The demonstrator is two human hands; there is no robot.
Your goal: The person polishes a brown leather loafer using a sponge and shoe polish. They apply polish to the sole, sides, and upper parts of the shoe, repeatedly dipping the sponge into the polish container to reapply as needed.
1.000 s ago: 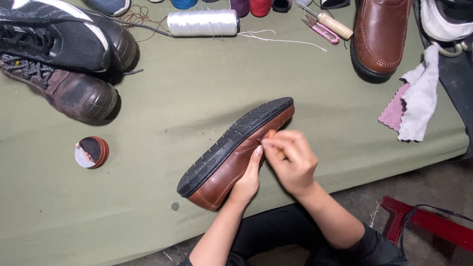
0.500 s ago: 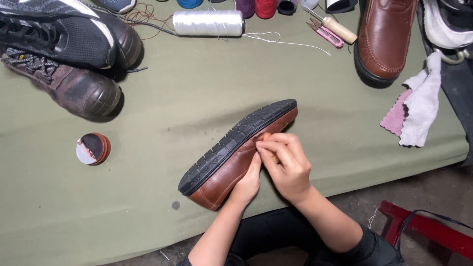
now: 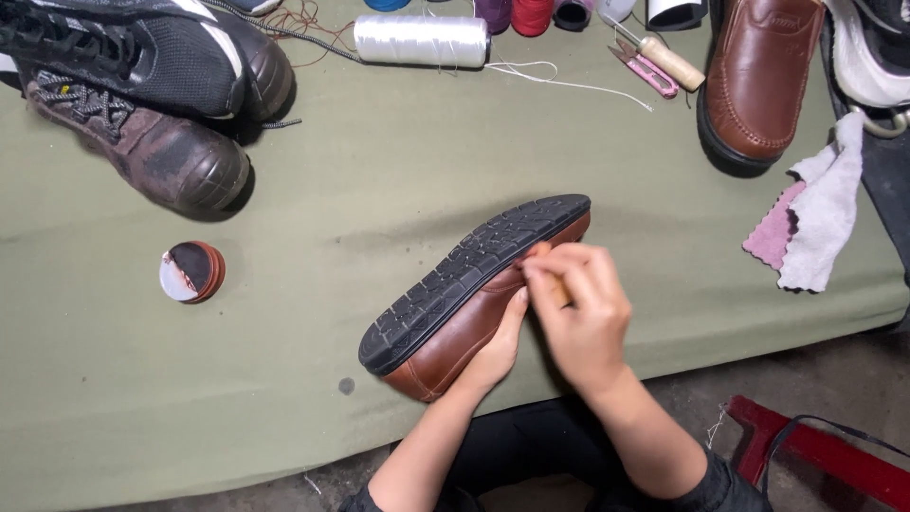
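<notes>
A brown leather loafer (image 3: 455,327) lies tipped on its side near the front edge of the olive-green tabletop (image 3: 379,218), its black treaded sole (image 3: 474,270) turned up and away from the person, toe toward the upper right. The left hand (image 3: 493,351) comes up from below with the forearm rising steeply, and cups the shoe's upper from the near side, fingers wrapped against the leather and holding it steady. The right hand (image 3: 583,313) reaches in from the lower right, wrist bent, its fingers (image 3: 559,270) pinched together on a small tan tool (image 3: 561,296) pressed at the seam where sole meets upper; most of the tool is hidden by the hand. Well apart to the left sits a round tin of polish (image 3: 191,271), and beyond it a worn brown boot (image 3: 142,147) beside a black sneaker (image 3: 152,57). Along the far edge lie a white thread spool (image 3: 422,40), a wooden-handled awl (image 3: 668,62) and pink snips (image 3: 649,76). The matching brown loafer (image 3: 758,76) stands at upper right, with a pink and white cloth (image 3: 810,218) near it.
</notes>
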